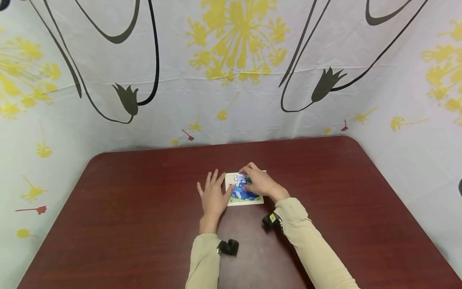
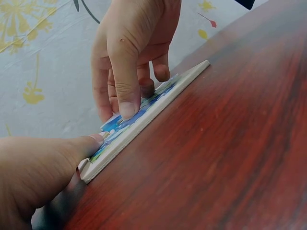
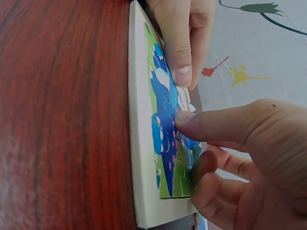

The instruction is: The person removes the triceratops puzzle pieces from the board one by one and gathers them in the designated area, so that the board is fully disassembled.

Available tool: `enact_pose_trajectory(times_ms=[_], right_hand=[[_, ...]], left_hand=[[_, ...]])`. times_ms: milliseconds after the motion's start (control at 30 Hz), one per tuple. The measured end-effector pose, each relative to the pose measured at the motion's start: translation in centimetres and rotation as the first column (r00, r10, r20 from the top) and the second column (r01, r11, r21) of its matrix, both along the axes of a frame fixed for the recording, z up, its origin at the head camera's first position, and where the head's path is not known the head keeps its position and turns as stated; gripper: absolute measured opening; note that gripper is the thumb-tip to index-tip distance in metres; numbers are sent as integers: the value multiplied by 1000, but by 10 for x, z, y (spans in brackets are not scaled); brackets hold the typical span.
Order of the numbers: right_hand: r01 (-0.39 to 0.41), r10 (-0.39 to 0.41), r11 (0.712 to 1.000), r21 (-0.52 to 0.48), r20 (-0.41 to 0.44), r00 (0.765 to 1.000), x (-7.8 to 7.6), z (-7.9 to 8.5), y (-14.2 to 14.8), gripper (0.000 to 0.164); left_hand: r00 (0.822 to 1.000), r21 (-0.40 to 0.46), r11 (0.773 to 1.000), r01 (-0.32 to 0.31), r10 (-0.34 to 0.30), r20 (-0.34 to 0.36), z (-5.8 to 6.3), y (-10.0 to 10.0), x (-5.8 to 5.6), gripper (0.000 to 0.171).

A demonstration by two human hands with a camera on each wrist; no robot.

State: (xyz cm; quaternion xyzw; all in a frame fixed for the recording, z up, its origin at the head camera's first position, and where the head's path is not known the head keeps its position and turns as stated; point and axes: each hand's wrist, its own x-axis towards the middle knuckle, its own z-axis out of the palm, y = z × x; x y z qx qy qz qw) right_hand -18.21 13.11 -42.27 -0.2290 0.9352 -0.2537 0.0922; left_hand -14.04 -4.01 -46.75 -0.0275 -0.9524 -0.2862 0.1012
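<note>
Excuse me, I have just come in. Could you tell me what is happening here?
A person is working with both hands on a jigsaw puzzle in a pale frame on a dark red table. The left hand is spread at the puzzle's left side, its thumb on the puzzle. The right hand is bent over the upper right part, its thumb touching the picture; whether it pinches a piece is unclear. A pale patch at the upper left has no picture on it.
</note>
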Motion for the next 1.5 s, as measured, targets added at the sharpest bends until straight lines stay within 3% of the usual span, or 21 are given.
enact_pose_trajectory(times_ms=[700,1133,1500], right_hand=[[41,-41,998,37,17,999,1,0,0,45],[29,-26,997,74,-31,999,0,4,-1,46],[50,-42,996,73,-111,993,1,6,-3,34]], left_hand=[[1000,8,1000,-10,10,22,-3,-1,2,55],[1000,29,1000,4,-4,1,-2,-1,2,55],[1000,29,1000,1,-1,-1,-3,-1,1,55]])
